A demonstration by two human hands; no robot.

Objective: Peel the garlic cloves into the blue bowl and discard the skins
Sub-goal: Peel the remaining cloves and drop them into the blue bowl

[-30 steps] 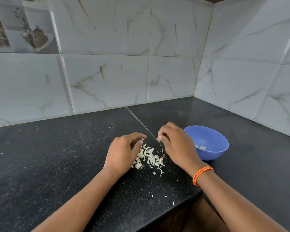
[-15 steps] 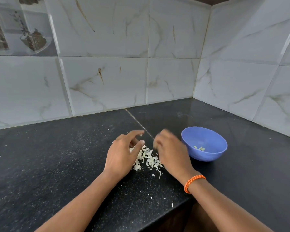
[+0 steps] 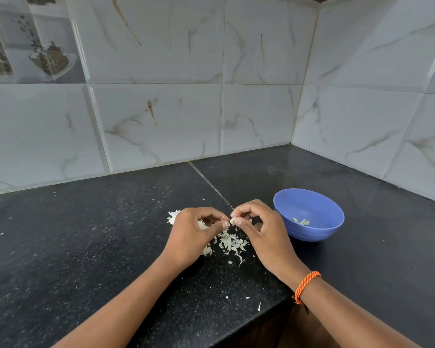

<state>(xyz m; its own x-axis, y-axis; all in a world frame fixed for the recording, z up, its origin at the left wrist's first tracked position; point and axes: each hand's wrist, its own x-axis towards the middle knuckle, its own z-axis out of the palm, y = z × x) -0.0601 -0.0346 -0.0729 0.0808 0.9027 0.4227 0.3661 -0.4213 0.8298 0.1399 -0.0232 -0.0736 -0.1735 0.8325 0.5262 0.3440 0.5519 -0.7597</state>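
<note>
We pinch a garlic clove (image 3: 232,221) with our right hand (image 3: 259,231); our left hand (image 3: 194,234) curls beside it, fingertips meeting it, above the skins (image 3: 230,243); the blue bowl (image 3: 309,214) sits just right, holding peeled cloves (image 3: 301,221).

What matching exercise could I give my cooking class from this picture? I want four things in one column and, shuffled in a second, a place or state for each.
Things:
1. blue bowl
2. garlic clove
3. garlic skins
4. orange band

Places or states:
A. pinched between the fingertips of the left hand and the right hand
B. around the right wrist
C. scattered loose on the black counter under the hands
D. standing on the counter to the right of the hands, a few peeled pieces inside

Pairs: 1-D, 2-A, 3-C, 4-B
</note>
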